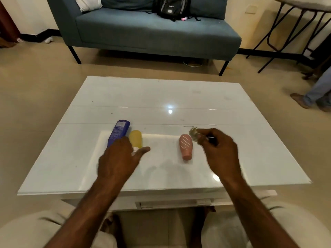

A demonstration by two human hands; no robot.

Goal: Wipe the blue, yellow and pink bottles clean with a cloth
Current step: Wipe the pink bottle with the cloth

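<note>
Head-camera view over a glossy white rectangular table [232, 108]. Three bottles are laid flat in the near half of the table, caps turned toward the near edge. A blue plastic bottle [118, 131] with a printed label and a short yellow plastic bottle [135, 138] are set just beside each other toward the left edge. A pink plastic bottle [186, 145] with white diagonal stripes is set well apart from them, right of the middle. The left hand [120, 158] is held over the near ends of the blue and yellow bottles. Its thumb is stretched out to the right, but its fingers are hidden behind the back of the hand, so whether anything is gripped cannot be told. A small crumpled grey-green cloth [194, 134] is pinched in the curled fingers of the right hand [219, 151], just right of the pink bottle's far end. Both hands are blurred.

Risks, as judged:
- The rounded bottles may be rolled or slid on the slick top if brushed by the left hand.
- The neighbouring bottle may be knocked when one of the close pair is picked up.
- The small cloth, held by a light pinch, may be dropped.
- The cloth may cover too little surface, so that patches are left unwiped
</note>
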